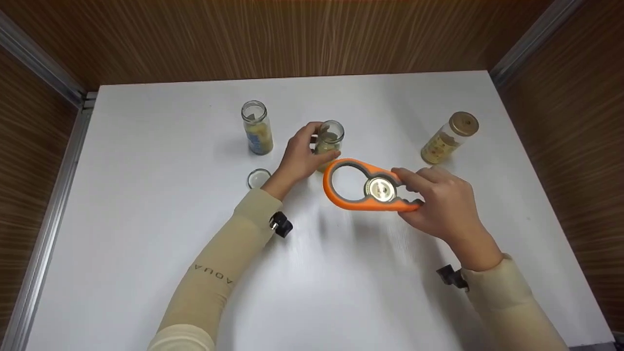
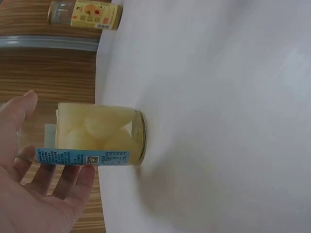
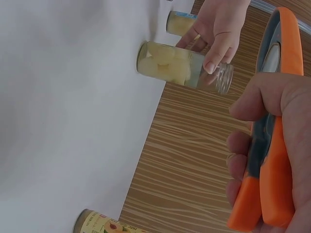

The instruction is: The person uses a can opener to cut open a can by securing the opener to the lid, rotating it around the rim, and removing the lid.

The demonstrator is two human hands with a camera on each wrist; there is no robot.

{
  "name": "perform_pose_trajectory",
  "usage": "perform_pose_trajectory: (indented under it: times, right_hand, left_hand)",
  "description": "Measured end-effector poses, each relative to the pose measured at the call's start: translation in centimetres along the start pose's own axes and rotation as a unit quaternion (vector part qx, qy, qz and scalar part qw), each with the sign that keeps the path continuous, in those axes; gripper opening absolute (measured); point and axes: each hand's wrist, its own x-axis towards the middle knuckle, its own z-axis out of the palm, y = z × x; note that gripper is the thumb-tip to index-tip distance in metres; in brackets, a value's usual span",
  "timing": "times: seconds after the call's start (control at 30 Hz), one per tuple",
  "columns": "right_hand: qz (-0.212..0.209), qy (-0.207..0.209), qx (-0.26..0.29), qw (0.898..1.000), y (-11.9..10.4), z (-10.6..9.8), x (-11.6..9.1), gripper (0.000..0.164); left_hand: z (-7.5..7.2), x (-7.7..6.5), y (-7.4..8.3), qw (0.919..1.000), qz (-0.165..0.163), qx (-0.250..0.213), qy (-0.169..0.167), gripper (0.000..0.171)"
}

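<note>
In the head view my left hand (image 1: 304,155) holds an open glass jar (image 1: 329,139) near the table's middle, thumb on one side and fingers on the other. The left wrist view shows pale, rounded pieces in liquid inside this jar (image 2: 97,127) and a blue label on its side. The jar's threaded mouth is bare in the right wrist view. My right hand (image 1: 441,200) grips the handles of an orange and grey jar opener (image 1: 336,197), just right of the jar. A round gold lid (image 1: 381,189) sits in the opener's smaller ring.
A second open jar (image 1: 258,134) with yellowish contents stands at the back left. Beside my left wrist a loose round lid (image 1: 258,178) lies on the white table (image 1: 161,161). At the right stands a gold-capped jar (image 1: 441,146) with a yellow label. Wood-grain panels (image 1: 292,39) border the table.
</note>
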Motion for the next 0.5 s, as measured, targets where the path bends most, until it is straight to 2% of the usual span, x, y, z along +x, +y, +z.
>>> perform_pose_trajectory:
  times: [0.23,0.5]
  right_hand:
    - [0.004,-0.012,-0.001,1.000,-0.1,0.0,-0.2,0.052]
    - [0.007,-0.020,-0.005,1.000,-0.3,0.2,-0.4,0.053]
  left_hand:
    - [-0.3,0.7,-0.1,0.9989,-0.041,-0.019,0.011,0.064]
    - [-0.2,1.7,0.1,0.9983,-0.048,-0.028,0.019,0.062]
